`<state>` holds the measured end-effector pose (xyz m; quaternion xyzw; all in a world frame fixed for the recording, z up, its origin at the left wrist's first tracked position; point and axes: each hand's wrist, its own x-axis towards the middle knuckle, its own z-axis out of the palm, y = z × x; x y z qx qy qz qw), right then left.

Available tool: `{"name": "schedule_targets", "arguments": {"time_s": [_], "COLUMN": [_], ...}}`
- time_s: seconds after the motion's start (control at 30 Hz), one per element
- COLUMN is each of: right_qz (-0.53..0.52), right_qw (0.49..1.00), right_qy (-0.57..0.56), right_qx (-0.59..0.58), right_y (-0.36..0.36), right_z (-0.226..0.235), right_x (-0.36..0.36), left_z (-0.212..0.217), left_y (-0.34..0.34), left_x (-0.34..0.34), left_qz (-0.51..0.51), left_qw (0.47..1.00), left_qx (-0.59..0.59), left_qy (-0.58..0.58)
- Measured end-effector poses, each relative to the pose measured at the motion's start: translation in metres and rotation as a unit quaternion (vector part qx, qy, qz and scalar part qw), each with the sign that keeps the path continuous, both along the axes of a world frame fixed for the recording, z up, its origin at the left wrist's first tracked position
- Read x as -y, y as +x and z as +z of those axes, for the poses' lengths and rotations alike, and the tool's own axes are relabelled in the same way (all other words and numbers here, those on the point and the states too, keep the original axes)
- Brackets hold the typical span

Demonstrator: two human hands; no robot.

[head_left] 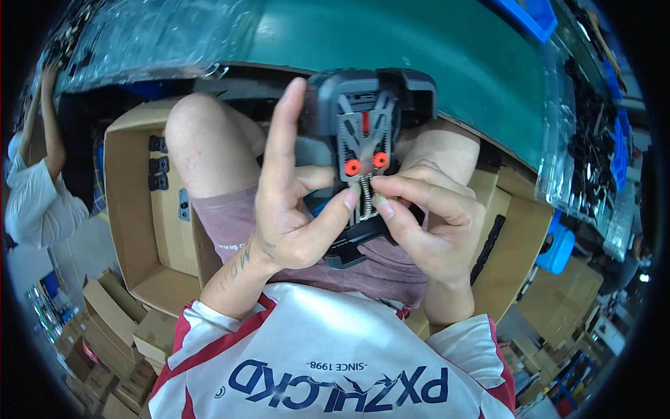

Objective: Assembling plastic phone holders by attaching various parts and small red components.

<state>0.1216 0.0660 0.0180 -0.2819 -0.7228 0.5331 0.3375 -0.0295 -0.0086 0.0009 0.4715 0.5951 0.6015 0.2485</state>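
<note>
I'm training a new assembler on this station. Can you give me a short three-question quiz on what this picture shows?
1. True or false: both hands are at the black plastic part with two orange round pieces.
2. What do the fingertips of the left hand and the right hand pinch between them? A) a small metal spring B) a blue bin C) a cardboard flap
3. Fill in: the open cardboard box beside the person's left knee holds a few loose ____ parts.

Key
1. True.
2. A, the small metal spring, just below the orange pieces.
3. Black.
</note>
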Motion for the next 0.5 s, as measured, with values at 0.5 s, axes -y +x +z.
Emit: {"name": "schedule_targets", "arguments": {"time_s": [0.5], "right_qz": [-0.605], "right_qw": [0.780], "right_qy": [0.001], "right_qx": [0.158], "right_y": [0.282], "right_z": [-0.214], "right_x": [0.035], "left_z": [-0.028], "left_y": [0.049], "left_x": [-0.027], "left_qz": [-0.260], "left_qw": [0.943], "left_qx": [0.204], "left_qy": [0.025]}}
